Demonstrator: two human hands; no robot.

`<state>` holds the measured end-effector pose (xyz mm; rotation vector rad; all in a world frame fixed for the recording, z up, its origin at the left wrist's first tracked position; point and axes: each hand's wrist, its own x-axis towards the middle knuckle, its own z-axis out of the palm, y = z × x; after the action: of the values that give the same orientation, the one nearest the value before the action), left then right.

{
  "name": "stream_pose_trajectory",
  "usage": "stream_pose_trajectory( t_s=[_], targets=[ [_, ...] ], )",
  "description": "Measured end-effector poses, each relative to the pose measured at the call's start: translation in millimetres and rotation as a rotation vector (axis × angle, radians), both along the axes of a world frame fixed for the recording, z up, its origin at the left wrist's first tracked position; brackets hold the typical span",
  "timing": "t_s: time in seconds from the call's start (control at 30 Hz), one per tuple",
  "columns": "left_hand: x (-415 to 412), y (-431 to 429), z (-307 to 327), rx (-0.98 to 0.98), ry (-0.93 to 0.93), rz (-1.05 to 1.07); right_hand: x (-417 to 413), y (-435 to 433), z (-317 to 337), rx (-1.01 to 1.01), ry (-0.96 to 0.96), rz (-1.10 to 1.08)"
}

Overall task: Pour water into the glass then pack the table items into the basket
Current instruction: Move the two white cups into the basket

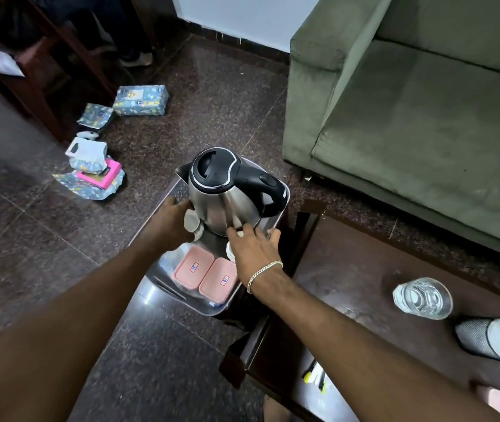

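A steel kettle [227, 193] with a black lid and handle stands upright inside a clear plastic basket [163, 275] on the floor. My left hand [172, 220] rests against the kettle's lower left side, next to a small white cup [193, 222]. My right hand [254, 248], with a chain bracelet, touches the kettle's base at its front, fingers spread. Two pink-lidded containers [204, 274] lie in the basket's near end. A glass [423, 298] holding water stands on the dark wooden table [349, 269] to the right.
A green sofa [425, 117] fills the upper right. Wrapped boxes and torn gift paper [93, 175] lie on the floor to the left. A dark wooden shelf [29, 71] stands at the upper left. A white and grey cloth item [498, 339] sits at the table's right edge.
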<state>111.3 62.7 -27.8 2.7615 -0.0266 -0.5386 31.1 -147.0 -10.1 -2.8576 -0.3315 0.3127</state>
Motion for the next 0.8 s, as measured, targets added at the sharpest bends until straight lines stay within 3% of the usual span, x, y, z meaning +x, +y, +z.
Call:
stream_pose_trajectory(
  t_s=[0.53, 0.7, 0.8],
  targets=[
    [-16.7, 4.5, 0.6, -0.029, -0.005, 0.05, -5.9, 1.4, -7.2, 0.019, 0.036, 0.008],
    [-28.5, -0.3, 14.1, 0.003, -0.144, 0.076, -22.3, -15.3, 10.8, 0.066, -0.043, -0.038],
    [-49.6, -16.4, 31.3, 0.05, -0.333, 0.057, -44.0, -43.2, 23.7, 0.124, -0.11, -0.109]
  ],
)
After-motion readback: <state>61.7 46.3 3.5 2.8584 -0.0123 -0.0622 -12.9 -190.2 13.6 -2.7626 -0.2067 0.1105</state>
